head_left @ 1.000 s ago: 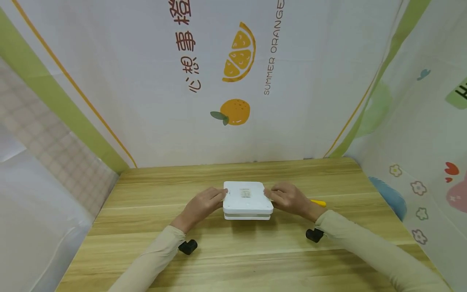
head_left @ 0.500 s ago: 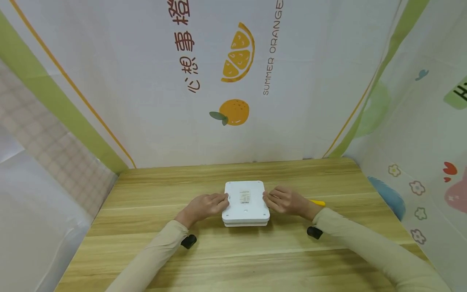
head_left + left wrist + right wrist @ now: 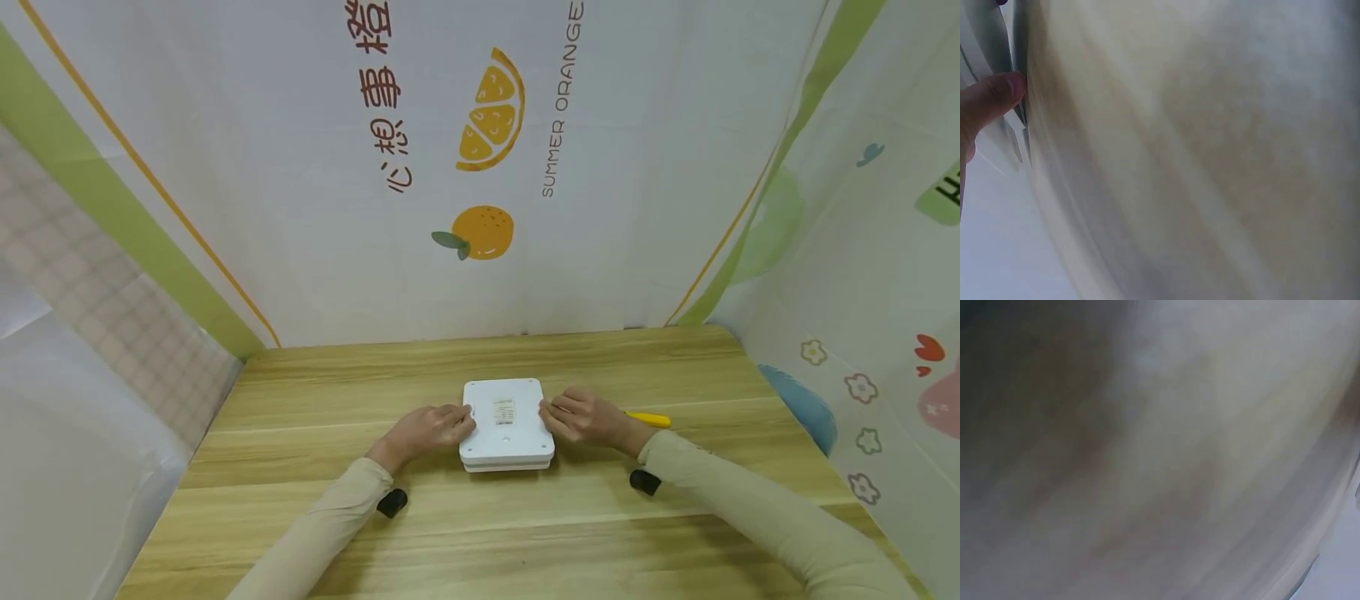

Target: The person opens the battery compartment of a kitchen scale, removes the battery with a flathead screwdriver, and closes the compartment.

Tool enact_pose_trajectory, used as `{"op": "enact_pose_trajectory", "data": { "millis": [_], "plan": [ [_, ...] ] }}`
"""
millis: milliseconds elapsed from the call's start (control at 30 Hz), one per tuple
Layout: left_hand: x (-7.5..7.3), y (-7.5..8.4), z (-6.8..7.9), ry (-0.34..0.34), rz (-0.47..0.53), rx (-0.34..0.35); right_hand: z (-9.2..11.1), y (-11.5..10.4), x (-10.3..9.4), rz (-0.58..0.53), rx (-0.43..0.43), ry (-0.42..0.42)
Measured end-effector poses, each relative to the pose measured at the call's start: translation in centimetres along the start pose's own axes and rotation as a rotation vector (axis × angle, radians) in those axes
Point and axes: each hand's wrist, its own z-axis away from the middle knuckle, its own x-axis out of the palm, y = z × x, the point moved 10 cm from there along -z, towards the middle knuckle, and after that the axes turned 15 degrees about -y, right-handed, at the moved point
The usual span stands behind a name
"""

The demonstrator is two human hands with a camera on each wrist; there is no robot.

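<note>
A flat white square casing (image 3: 487,435) with rounded corners lies on the wooden table, a printed label (image 3: 505,411) on its upper face and small round holes near the corners. Two stacked layers show along its near edge. My left hand (image 3: 423,429) grips the left side, fingertips at the edge. From the right, my right hand (image 3: 588,419) pinches the opposite side with curled fingers. In the left wrist view, the thumb (image 3: 1007,90) presses on the rim of the casing (image 3: 985,47), beside a narrow gap between the layers. The right wrist view is mostly blurred tabletop.
A yellow handle (image 3: 649,419) lies behind my right wrist, its other end hidden. Black wrist cameras hang below both wrists, left (image 3: 392,502) and right (image 3: 645,482). The wooden table (image 3: 517,542) ends at a printed curtain (image 3: 337,275) at the back.
The casing's upper layer has tipped down flatter, and the gap at the near edge has narrowed. Both hands have moved slightly nearer with it. More of the yellow handle shows.
</note>
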Motion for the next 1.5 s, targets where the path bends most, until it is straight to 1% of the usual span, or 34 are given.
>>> {"op": "enact_pose_trajectory", "data": {
  "millis": [167,267,400,567,700,800,867,933,967,1000,1067,1133,1167,1200,1233,1267,1300,1367,1400,1467,1500],
  "plan": [
    [-0.3,-0.3,-0.4,-0.017,0.018,-0.019,0.3,0.0,0.5,-0.033,0.017,-0.041],
    [-0.3,-0.4,-0.5,-0.034,0.043,-0.017,0.3,-0.1,0.7,-0.035,0.007,-0.068],
    [-0.2,-0.3,-0.5,-0.061,0.045,-0.019,0.3,-0.3,0.7,-0.04,-0.016,-0.098],
    [0.0,0.1,-0.6,-0.116,0.057,-0.009,0.4,-0.5,0.7,-0.052,-0.026,-0.115],
    [0.2,0.3,-0.2,-0.174,0.086,-0.013,0.4,-0.9,0.7,-0.064,-0.021,-0.127],
    [0.1,0.3,0.2,-0.187,0.124,-0.032,0.0,-0.9,0.9,-0.102,0.006,-0.203],
    [-0.1,-0.1,0.6,-0.172,0.171,-0.062,-0.3,-0.4,0.8,-0.167,0.056,-0.274],
    [-0.2,-0.7,1.1,-0.156,0.241,-0.124,-0.5,0.6,0.7,-0.267,0.162,-0.342],
    [-0.1,-1.2,1.4,-0.149,0.284,-0.168,-0.4,1.3,0.7,-0.339,0.241,-0.377],
    [0.1,-1.8,1.8,-0.15,0.34,-0.221,-0.2,2.1,0.6,-0.43,0.339,-0.409],
    [1.0,-3.2,2.5,-0.177,0.473,-0.37,0.7,3.5,0.8,-0.674,0.571,-0.463],
    [2.3,-4.7,3.3,-0.205,0.641,-0.541,2.3,4.1,1.2,-0.957,0.815,-0.491],
    [3.0,-5.4,3.7,-0.212,0.732,-0.634,3.0,4.0,1.4,-1.101,0.927,-0.495],
    [3.8,-6.0,4.0,-0.217,0.831,-0.723,3.8,3.7,1.6,-1.219,1.034,-0.502],
    [4.6,-6.4,4.3,-0.212,0.928,-0.807,4.5,3.1,1.8,-1.327,1.123,-0.508],
    [5.2,-6.8,4.5,-0.198,1.03,-0.879,5.1,2.4,2.0,-1.412,1.203,-0.519],
    [5.8,-7.1,4.6,-0.172,1.121,-0.944,5.6,1.7,2.1,-1.47,1.27,-0.539],
    [6.8,-7.5,4.7,-0.122,1.26,-1.053,6.2,0.2,2.1,-1.581,1.368,-0.568],
    [7.2,-7.7,4.7,-0.101,1.312,-1.093,6.3,-0.5,2.1,-1.623,1.406,-0.581],
    [7.8,-7.9,4.5,-0.064,1.391,-1.154,6.3,-1.8,2.0,-1.719,1.459,-0.58],
    [8.1,-8.0,4.3,-0.057,1.405,-1.175,6.1,-2.4,2.0,-1.766,1.47,-0.572]
  ]
}}
